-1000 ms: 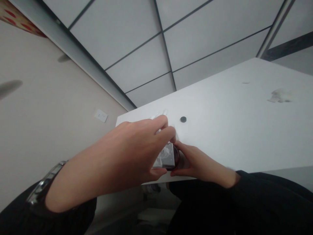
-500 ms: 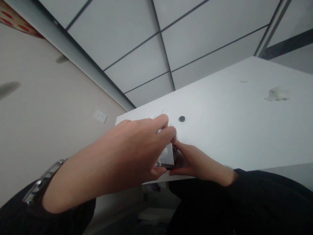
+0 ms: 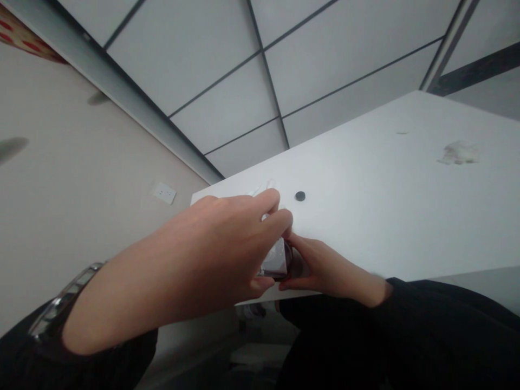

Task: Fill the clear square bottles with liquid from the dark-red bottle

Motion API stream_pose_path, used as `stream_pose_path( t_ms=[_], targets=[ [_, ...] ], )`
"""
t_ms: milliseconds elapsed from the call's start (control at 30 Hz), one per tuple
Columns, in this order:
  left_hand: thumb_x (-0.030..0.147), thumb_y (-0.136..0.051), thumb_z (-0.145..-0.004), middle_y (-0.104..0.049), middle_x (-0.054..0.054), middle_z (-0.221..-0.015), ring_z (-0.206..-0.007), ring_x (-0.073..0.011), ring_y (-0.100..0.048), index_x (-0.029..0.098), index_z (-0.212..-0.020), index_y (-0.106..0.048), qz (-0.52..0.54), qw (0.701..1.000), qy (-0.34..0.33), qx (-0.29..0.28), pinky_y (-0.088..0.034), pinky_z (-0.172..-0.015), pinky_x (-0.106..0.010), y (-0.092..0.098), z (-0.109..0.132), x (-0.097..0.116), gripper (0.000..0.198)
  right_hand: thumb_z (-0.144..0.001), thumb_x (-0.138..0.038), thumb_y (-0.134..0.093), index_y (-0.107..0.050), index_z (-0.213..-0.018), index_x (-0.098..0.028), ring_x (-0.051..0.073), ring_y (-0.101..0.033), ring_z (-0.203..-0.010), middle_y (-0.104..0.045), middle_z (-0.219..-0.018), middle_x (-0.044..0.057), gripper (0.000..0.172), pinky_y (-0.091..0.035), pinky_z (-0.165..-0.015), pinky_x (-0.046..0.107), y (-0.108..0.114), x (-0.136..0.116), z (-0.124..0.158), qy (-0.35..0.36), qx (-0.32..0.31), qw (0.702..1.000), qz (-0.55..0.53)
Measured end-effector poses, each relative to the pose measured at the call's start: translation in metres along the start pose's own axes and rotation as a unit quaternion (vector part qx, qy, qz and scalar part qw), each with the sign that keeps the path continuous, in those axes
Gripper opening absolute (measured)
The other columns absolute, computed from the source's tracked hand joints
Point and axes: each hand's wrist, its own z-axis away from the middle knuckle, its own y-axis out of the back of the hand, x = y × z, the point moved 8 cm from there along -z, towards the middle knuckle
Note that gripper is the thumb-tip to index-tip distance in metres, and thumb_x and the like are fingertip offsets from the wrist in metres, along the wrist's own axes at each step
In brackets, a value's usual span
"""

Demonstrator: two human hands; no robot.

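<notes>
A small silver-topped object, near the front edge of the worktop, is clasped by the right hand and gripped from above by the left hand; should both slip, it could topple off.

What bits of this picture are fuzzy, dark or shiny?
In the head view, the scrap is smeary; in the head view, the right sleeve is nearly black; in the head view, the table has a pale sheen, and the shiny thing by the left hand shows no readable marks.
</notes>
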Motion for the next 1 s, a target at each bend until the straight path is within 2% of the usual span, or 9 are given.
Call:
stream_pose_path(
  t_ms=[133, 400, 633, 1000],
  targets=[
    [0.035, -0.080, -0.084, -0.067, -0.006, -0.097, -0.077, -0.0221, -0.067, 0.021, -0.100, -0.067, 0.020, 1.000, 0.004, 0.003, -0.051, -0.065, -0.033, 0.0013, -0.0009, -0.0003, 0.025, -0.077, -0.039, -0.094, -0.052, -0.148, -0.024, 0.033, -0.072, -0.113, -0.073, -0.131, 0.013, 0.084, -0.055, -0.095, 0.044, 0.0006, -0.0010, -0.0007, 0.004, 0.001, 1.000, 0.006],
    [0.039, -0.080, -0.084, -0.067, -0.008, -0.101, -0.082, -0.0236, -0.067, 0.020, -0.103, -0.068, -0.010, 1.000, -0.012, -0.016, -0.050, -0.066, -0.032, -0.0014, -0.0046, 0.0042, 0.029, -0.076, -0.038, -0.094, -0.055, -0.144, -0.025, 0.031, -0.074, -0.106, -0.074, -0.126, 0.011, 0.079, -0.056, -0.086, 0.039, 0.0007, -0.0024, -0.0013, 0.006, 0.002, 1.000, 0.011],
    [0.039, -0.078, -0.085, -0.068, -0.009, -0.103, -0.081, -0.0227, -0.067, 0.020, -0.106, -0.068, -0.028, 0.999, -0.027, -0.004, -0.051, -0.066, -0.032, -0.0018, -0.0043, 0.0043, 0.030, -0.077, -0.039, -0.093, -0.052, -0.146, -0.026, 0.034, -0.071, -0.119, -0.071, -0.137, 0.012, 0.082, -0.056, -0.096, 0.043, 0.0005, 0.0005, -0.0004, 0.014, 0.007, 1.000, -0.009],
    [0.037, -0.078, -0.085, -0.066, -0.007, -0.096, -0.079, -0.0220, -0.067, 0.020, -0.100, -0.067, -0.005, 1.000, -0.019, 0.005, -0.053, -0.069, -0.032, -0.0007, -0.0031, 0.0033, 0.025, -0.077, -0.043, -0.093, -0.054, -0.147, -0.026, 0.034, -0.072, -0.116, -0.071, -0.135, 0.012, 0.082, -0.057, -0.093, 0.042, 0.0002, 0.0015, 0.0002, 0.016, 0.011, 1.000, -0.001]
  ],
)
